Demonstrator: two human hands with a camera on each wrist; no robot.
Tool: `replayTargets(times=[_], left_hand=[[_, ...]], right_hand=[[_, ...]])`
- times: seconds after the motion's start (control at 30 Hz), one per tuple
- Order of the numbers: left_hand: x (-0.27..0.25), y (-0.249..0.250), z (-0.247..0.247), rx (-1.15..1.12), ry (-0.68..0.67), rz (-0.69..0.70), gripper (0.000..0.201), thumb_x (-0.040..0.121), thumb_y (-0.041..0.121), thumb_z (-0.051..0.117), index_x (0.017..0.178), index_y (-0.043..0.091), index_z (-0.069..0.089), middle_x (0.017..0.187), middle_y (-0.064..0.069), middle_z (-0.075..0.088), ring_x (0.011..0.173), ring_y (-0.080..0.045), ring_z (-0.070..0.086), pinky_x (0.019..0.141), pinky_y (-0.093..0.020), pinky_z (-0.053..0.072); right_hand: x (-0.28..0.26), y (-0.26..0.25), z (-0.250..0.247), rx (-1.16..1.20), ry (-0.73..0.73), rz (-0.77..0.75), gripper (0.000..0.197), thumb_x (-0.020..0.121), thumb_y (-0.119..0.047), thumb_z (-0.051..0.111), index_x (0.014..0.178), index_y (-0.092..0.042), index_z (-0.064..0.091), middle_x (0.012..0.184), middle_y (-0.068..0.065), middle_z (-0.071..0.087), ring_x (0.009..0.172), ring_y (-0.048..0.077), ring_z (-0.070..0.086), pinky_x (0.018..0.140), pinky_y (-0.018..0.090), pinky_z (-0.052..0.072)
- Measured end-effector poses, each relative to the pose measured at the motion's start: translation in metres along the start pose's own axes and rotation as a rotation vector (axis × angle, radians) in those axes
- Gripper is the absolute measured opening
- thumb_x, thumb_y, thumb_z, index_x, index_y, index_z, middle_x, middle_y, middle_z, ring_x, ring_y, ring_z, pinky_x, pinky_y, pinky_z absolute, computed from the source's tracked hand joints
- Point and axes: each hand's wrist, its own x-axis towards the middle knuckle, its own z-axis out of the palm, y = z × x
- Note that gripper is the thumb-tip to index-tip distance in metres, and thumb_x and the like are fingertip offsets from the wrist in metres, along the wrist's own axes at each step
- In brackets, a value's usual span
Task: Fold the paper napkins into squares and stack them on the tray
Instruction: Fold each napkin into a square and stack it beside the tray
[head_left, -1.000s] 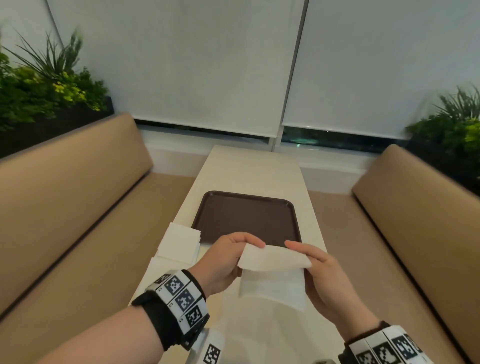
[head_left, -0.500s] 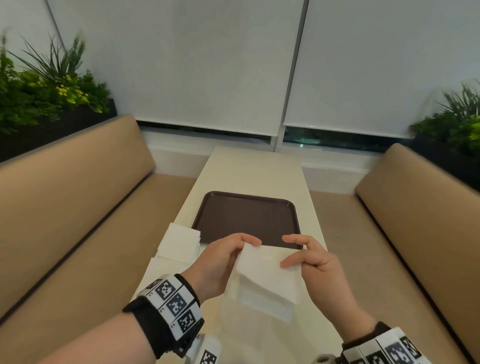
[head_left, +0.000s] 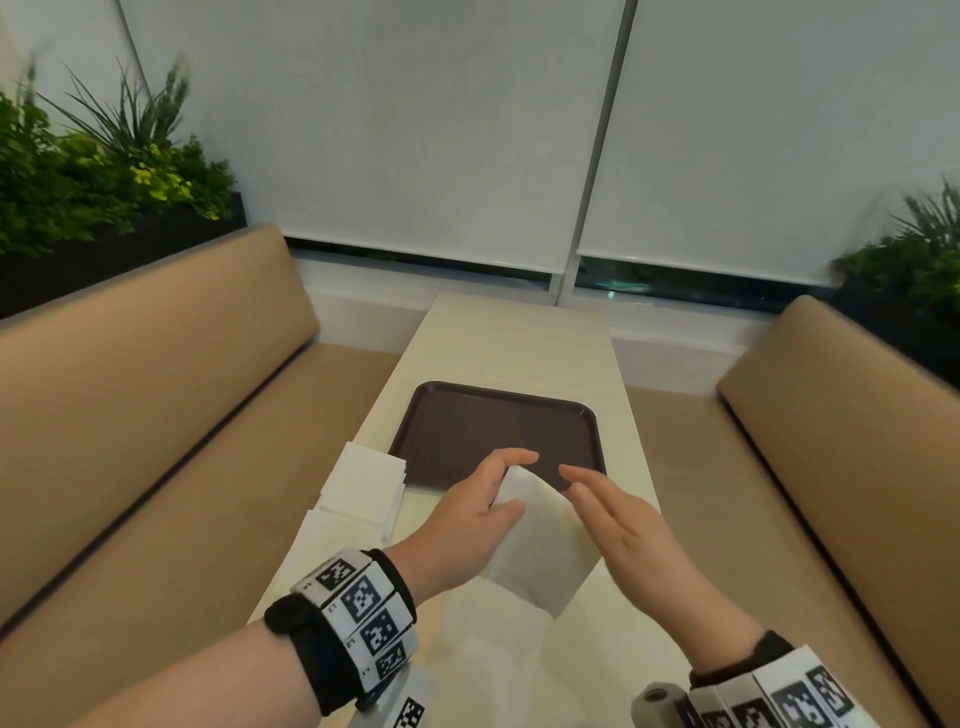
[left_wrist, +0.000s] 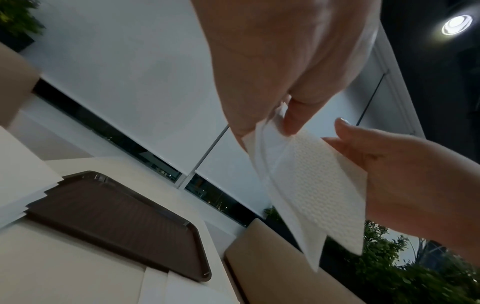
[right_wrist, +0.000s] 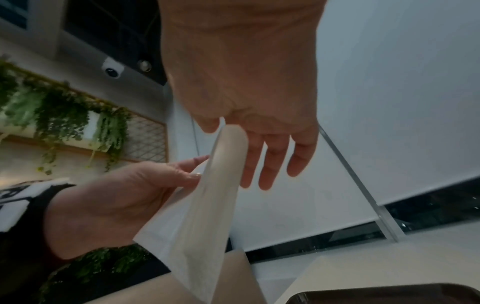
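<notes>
Above the near end of the surface, the left hand pinches a folded white napkin at its upper corner, thumb on one face and fingers curled behind the other; the right hand lies flat against the napkin's right face with straight fingers, pressing rather than gripping, as the right wrist view shows; the napkin hangs tilted in the air between the two palms, its lower corner pointing down toward the surface, touching nothing but the hands; just beyond the fingertips, a dark brown tray sits in the middle of the surface with nothing on it; to the left of the tray, at the surface's left edge, lies a loose pile of white napkins, one corner just beside the tray's near left rim; more white paper lies flat on the surface below the hands, at the near edge; tan benches run along both sides; green plants stand behind them, left and right; white roller blinds cover the far window.
</notes>
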Motion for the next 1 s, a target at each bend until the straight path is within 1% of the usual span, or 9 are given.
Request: replayTargets(times=[0.1,0.2,0.37,0.47,0.57,0.7,0.8,0.87,1.0], left_hand=[[0.002,0.001,0.002,-0.077,-0.009,-0.006,0.046,0.096,0.012,0.046,0.119,0.051,0.044,0.106,0.003,0.060,0.097,-0.015,0.058,0.089,-0.035,0.050],[0.003,0.000,0.003,-0.247,-0.042,-0.058,0.048,0.094,0.005,0.046,0.120,0.046,0.047,0.104,-0.002,0.061,0.089,-0.016,0.059,0.083,-0.035,0.052],[0.004,-0.010,0.007,0.008,0.016,0.011,0.022,0.092,0.034,0.059,0.112,0.039,0.054,0.114,0.012,0.058,0.106,-0.006,0.054,0.089,-0.025,0.048],[0.005,-0.012,0.008,0.090,0.062,0.012,0.003,0.089,0.034,0.062,0.087,0.034,0.061,0.092,0.009,0.064,0.086,-0.009,0.059,0.074,-0.026,0.049],[0.004,-0.017,0.008,0.126,0.060,0.015,0.013,0.088,0.038,0.063,0.077,0.033,0.059,0.081,0.003,0.064,0.074,-0.010,0.058,0.064,-0.024,0.045],[-0.006,-0.027,0.009,0.249,0.087,0.070,0.015,0.094,0.034,0.055,0.084,0.025,0.063,0.082,-0.001,0.066,0.073,-0.008,0.055,0.065,-0.020,0.041],[-0.012,-0.039,0.004,0.241,0.187,0.087,0.015,0.094,0.029,0.056,0.083,0.025,0.064,0.081,0.003,0.066,0.075,-0.004,0.056,0.066,-0.015,0.040],[-0.013,-0.047,0.000,0.150,0.212,0.047,0.017,0.093,0.028,0.059,0.076,0.032,0.061,0.078,0.008,0.065,0.074,0.002,0.056,0.063,-0.009,0.040],[-0.014,-0.061,-0.005,0.058,0.117,-0.058,0.017,0.091,0.027,0.062,0.074,0.029,0.059,0.070,0.008,0.057,0.066,-0.006,0.053,0.061,-0.019,0.042]], right_hand=[[0.003,-0.005,0.007,-0.135,-0.033,-0.021,0.031,0.101,-0.041,0.031,0.097,-0.035,0.061,0.092,-0.017,0.065,0.085,0.001,0.058,0.076,0.023,0.046],[0.004,-0.005,0.010,-0.196,-0.059,0.001,0.033,0.101,-0.035,0.036,0.074,-0.022,0.048,0.065,-0.007,0.049,0.061,0.008,0.043,0.060,0.028,0.034],[0.006,-0.002,0.015,-0.344,-0.085,-0.043,0.029,0.099,-0.038,0.042,0.089,-0.014,0.055,0.077,0.001,0.061,0.073,0.017,0.055,0.065,0.033,0.043],[0.005,-0.003,0.016,-0.389,-0.103,-0.064,0.029,0.099,-0.041,0.040,0.091,-0.017,0.056,0.079,-0.002,0.062,0.073,0.014,0.055,0.065,0.029,0.043],[0.004,0.000,0.019,-0.411,-0.122,-0.087,0.025,0.100,-0.037,0.040,0.080,-0.023,0.047,0.077,-0.002,0.058,0.069,0.013,0.049,0.064,0.028,0.040],[0.002,0.006,0.026,-0.443,-0.172,-0.144,0.031,0.099,-0.030,0.043,0.069,-0.031,0.035,0.069,-0.009,0.052,0.068,0.008,0.048,0.068,0.026,0.040],[0.001,0.014,0.029,-0.415,-0.210,-0.126,0.033,0.099,-0.027,0.045,0.067,-0.033,0.038,0.063,-0.014,0.052,0.063,0.004,0.047,0.064,0.021,0.039],[0.002,0.019,0.029,-0.371,-0.192,-0.107,0.034,0.098,-0.025,0.048,0.066,-0.036,0.042,0.068,-0.029,0.055,0.066,-0.001,0.050,0.063,0.017,0.040],[0.007,0.024,0.030,-0.352,-0.181,-0.097,0.032,0.097,-0.024,0.050,0.068,-0.037,0.047,0.069,-0.040,0.053,0.069,-0.006,0.052,0.061,0.014,0.041]])
